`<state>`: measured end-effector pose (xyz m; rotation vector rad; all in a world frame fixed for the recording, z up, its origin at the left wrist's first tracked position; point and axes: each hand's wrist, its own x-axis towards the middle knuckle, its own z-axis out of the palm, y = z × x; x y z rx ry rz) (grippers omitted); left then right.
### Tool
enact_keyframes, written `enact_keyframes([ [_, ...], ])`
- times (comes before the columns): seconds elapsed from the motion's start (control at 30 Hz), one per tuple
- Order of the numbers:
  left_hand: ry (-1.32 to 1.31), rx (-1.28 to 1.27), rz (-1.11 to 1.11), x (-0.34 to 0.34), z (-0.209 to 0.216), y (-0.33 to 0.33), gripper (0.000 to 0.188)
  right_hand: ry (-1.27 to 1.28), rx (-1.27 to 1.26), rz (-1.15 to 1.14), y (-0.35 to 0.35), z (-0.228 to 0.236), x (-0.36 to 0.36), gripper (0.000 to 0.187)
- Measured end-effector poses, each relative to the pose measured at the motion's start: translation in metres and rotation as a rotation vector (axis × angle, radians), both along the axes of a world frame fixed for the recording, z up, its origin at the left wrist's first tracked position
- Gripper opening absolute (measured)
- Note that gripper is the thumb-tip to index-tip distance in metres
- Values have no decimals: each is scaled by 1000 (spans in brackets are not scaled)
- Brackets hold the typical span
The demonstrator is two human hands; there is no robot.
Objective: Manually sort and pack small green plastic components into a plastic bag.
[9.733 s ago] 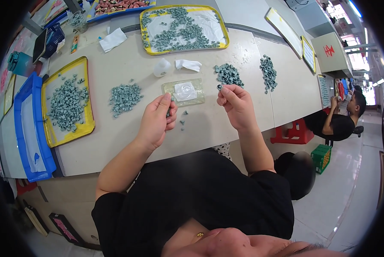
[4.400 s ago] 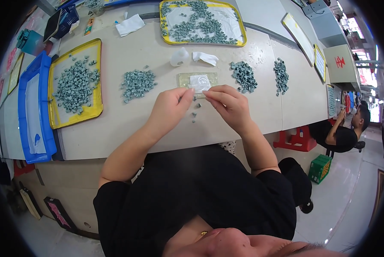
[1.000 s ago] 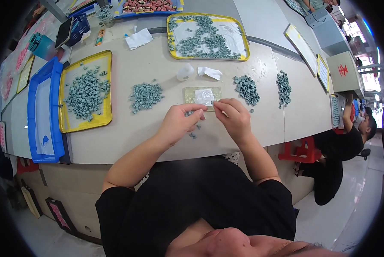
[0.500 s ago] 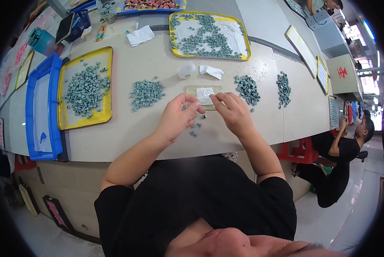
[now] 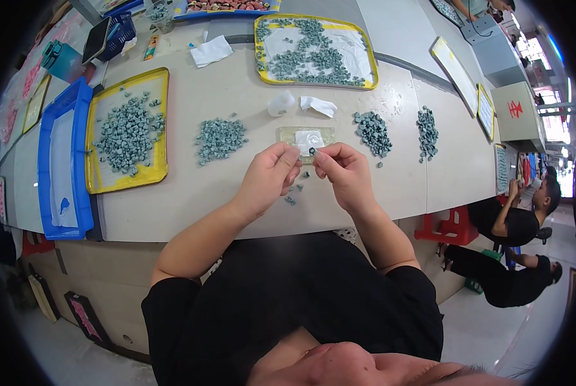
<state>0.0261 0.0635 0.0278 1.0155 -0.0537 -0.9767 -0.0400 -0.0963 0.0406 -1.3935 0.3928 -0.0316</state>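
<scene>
My right hand (image 5: 347, 175) pinches a small dark grey-green piece (image 5: 312, 151) between thumb and fingertips. Close beside it, my left hand (image 5: 272, 172) has thumb and fingers pressed together; anything in its pinch is too hidden to name. Just beyond both hands lies a flat greenish block (image 5: 288, 136) with a white sheet and a clear round spot (image 5: 312, 138) on top. A few loose pieces (image 5: 290, 201) are scattered on the table below my hands. One heap of grey-green pieces (image 5: 220, 140) sits to the left, and darker heaps (image 5: 372, 134) (image 5: 427, 134) lie to the right.
Yellow-rimmed trays of pieces stand at left (image 5: 166, 128) and far centre (image 5: 373, 83). A blue tray (image 5: 82, 161) borders the left one. A white cup (image 5: 281, 104) and folded tissue (image 5: 318, 106) lie beyond the block. Other people sit and stand at right.
My right hand has turned, and a dark piece now shows at its fingertips. My left hand's fingers have closed in and the hands face each other. A person at right has shifted.
</scene>
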Motion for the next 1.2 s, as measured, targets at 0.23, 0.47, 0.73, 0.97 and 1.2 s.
enact_keyframes([
  [0.23, -27, 37, 17, -1, 1, 0, 27, -200, -302, -32, 4, -13, -3, 7],
  [0.47, -11, 31, 20, 0, 0, 0, 26, -689, -1021, -45, 9, -12, 3, 19],
  [0.73, -86, 35, 53, 0, -5, -1, 25, -822, -1037, 32, 8, -14, 9, 22],
  [0.97, -506, 126, 193, -7, 2, -1, 24, -878, -940, 29, 7, -4, 16, 21],
  [1.2, -760, 279, 336, -17, 32, 4, 22, -769, -861, 210, 2, 44, 17, 21],
])
